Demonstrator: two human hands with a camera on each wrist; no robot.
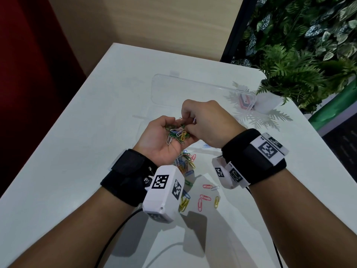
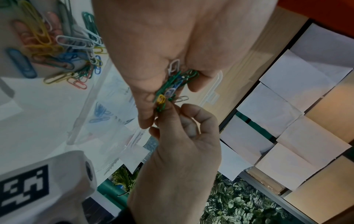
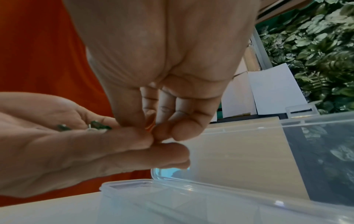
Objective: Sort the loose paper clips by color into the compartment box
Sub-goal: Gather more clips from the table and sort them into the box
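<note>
My left hand (image 1: pixel 167 130) is palm up above the table, cupped round a bunch of mixed paper clips (image 1: pixel 177 133), mostly green with white and yellow ones (image 2: pixel 172 86). The right hand (image 1: pixel 188 123) reaches into that bunch from above and pinches a clip with thumb and fingertips (image 2: pixel 168 112); its colour is hidden by the fingers. The clear compartment box (image 1: pixel 154 89) lies open behind and under the hands (image 3: pixel 172 195). Red clips (image 1: pixel 244 102) sit in its far right compartment, blue ones (image 2: pixel 100 112) in another. A loose pile of clips (image 1: pixel 185 164) lies on the white table (image 1: pixel 77 151).
Scattered red, white and yellow clips (image 1: pixel 204 198) lie near the table's front. A white pot with a fern (image 1: pixel 270 101) stands at the back right beside the box. A wall of plants (image 1: pixel 309 35) is to the right. Black cables trail from both wrists.
</note>
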